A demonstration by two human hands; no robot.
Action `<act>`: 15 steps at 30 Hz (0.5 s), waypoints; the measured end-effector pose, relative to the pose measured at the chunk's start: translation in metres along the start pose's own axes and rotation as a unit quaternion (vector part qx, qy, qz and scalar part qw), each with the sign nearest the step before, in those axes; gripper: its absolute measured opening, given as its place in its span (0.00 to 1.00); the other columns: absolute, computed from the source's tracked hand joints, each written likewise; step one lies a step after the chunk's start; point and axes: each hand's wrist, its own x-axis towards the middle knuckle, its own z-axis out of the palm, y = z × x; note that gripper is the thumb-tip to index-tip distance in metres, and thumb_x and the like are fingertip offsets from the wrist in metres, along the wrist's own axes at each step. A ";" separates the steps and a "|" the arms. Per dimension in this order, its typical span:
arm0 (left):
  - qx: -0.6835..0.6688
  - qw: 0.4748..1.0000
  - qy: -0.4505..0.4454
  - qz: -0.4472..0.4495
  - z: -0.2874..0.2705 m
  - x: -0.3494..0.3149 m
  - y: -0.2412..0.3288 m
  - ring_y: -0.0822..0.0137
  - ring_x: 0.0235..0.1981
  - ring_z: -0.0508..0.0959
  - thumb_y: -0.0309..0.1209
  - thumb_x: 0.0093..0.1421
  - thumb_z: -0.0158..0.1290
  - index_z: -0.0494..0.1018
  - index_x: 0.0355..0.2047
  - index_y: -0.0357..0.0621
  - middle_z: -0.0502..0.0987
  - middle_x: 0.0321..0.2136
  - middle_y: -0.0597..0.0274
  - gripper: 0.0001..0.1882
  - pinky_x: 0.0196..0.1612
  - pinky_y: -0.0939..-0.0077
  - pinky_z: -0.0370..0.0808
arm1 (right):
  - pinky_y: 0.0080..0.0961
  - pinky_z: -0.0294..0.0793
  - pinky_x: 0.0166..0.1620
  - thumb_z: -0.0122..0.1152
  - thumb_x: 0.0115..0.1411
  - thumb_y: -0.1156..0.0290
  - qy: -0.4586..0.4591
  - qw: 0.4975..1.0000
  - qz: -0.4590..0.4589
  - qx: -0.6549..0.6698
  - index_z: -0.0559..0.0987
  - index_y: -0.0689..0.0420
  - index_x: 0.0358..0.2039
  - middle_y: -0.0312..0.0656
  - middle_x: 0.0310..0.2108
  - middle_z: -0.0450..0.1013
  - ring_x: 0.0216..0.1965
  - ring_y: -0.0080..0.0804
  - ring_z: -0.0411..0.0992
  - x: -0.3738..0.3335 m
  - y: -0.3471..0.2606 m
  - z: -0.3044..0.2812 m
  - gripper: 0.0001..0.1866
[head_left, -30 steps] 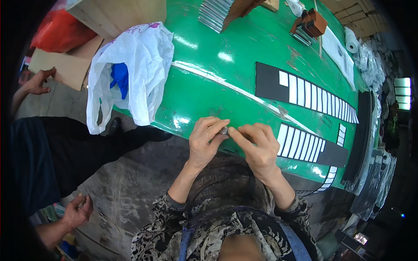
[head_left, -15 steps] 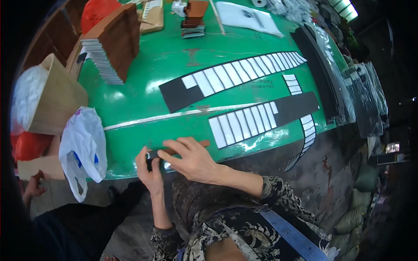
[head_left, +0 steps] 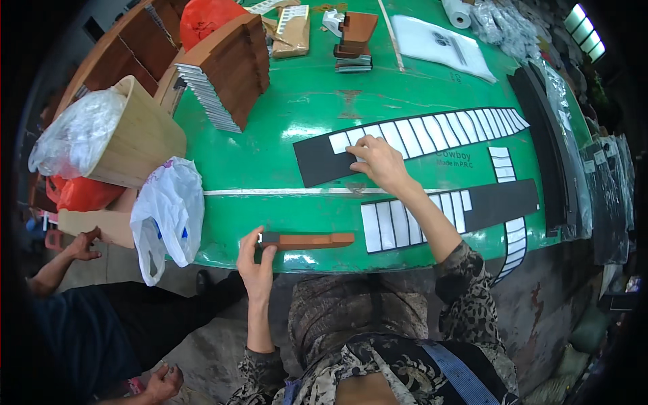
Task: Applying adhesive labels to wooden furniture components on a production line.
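Right now your left hand (head_left: pixel 255 262) sits at the near edge of the green table (head_left: pixel 283 145), fingers closed on the dark end of a brown wooden strip (head_left: pixel 307 240). That strip lies flat along the table edge, its free end pointing toward your right side. Your right hand (head_left: pixel 378 162) reaches out over the table and rests palm down on the upper black sheet (head_left: pixel 320 160), fingertips pressing on one of the white strips (head_left: pixel 432 135) laid in a row across it; it looks to be pinching one at its edge, though your fingers hide the contact, so I cannot tell for certain. A second black sheet (head_left: pixel 503 202) with its own row of white pieces lies nearer you, just right of your forearm. Left of the wooden strip, a white plastic bag (head_left: pixel 169 212) hangs over the table edge. Beyond it stand a pale wooden tub (head_left: pixel 138 138) and a fanned stack of brown wooden pieces (head_left: pixel 233 67). Another person's hand (head_left: pixel 82 243) shows at the far left, well apart from yours.
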 end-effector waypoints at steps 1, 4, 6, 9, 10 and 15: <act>0.017 1.000 -0.001 0.024 0.000 -0.002 0.001 0.68 0.40 0.72 0.21 0.55 0.55 0.69 0.52 0.36 0.72 0.42 0.61 0.22 0.46 0.75 0.68 | 0.33 0.75 0.39 0.68 0.47 0.66 -0.032 0.999 -0.004 -0.008 0.80 0.49 0.42 0.35 0.39 0.72 0.39 0.35 0.70 0.006 0.001 0.001 0.18; 0.053 0.997 0.017 0.059 0.003 -0.005 0.010 0.62 0.44 0.72 0.21 0.53 0.58 0.67 0.54 0.37 0.73 0.43 0.56 0.26 0.49 0.71 0.68 | 0.32 0.75 0.42 0.70 0.44 0.64 -0.112 0.993 -0.008 -0.036 0.80 0.49 0.42 0.33 0.41 0.71 0.42 0.33 0.69 0.016 0.003 0.003 0.21; 0.076 0.993 0.024 0.084 0.005 -0.005 0.014 0.59 0.45 0.73 0.20 0.52 0.58 0.66 0.54 0.37 0.73 0.44 0.53 0.28 0.49 0.69 0.68 | 0.33 0.74 0.41 0.71 0.43 0.64 -0.109 0.993 -0.012 -0.052 0.78 0.49 0.41 0.33 0.40 0.71 0.42 0.34 0.69 0.019 0.001 0.000 0.22; 0.108 0.989 0.021 0.095 0.005 -0.007 0.015 0.54 0.47 0.72 0.20 0.51 0.59 0.66 0.54 0.37 0.72 0.46 0.50 0.28 0.49 0.66 0.69 | 0.34 0.75 0.38 0.73 0.39 0.67 -0.079 0.996 -0.024 -0.035 0.77 0.53 0.36 0.35 0.37 0.71 0.39 0.36 0.70 0.021 0.001 0.002 0.21; 0.112 0.990 0.019 0.089 0.006 -0.008 0.014 0.52 0.48 0.71 0.20 0.51 0.59 0.67 0.53 0.37 0.71 0.47 0.49 0.28 0.50 0.64 0.69 | 0.35 0.75 0.37 0.74 0.37 0.68 -0.064 0.997 -0.029 -0.022 0.76 0.55 0.33 0.36 0.36 0.71 0.38 0.38 0.71 0.022 0.000 0.003 0.21; 0.117 0.990 0.016 0.071 0.009 -0.006 0.015 0.50 0.51 0.70 0.21 0.52 0.59 0.67 0.53 0.36 0.70 0.49 0.47 0.27 0.51 0.62 0.69 | 0.37 0.75 0.36 0.74 0.37 0.69 -0.082 0.996 -0.020 -0.028 0.72 0.55 0.31 0.38 0.35 0.70 0.36 0.40 0.72 0.024 0.003 0.003 0.21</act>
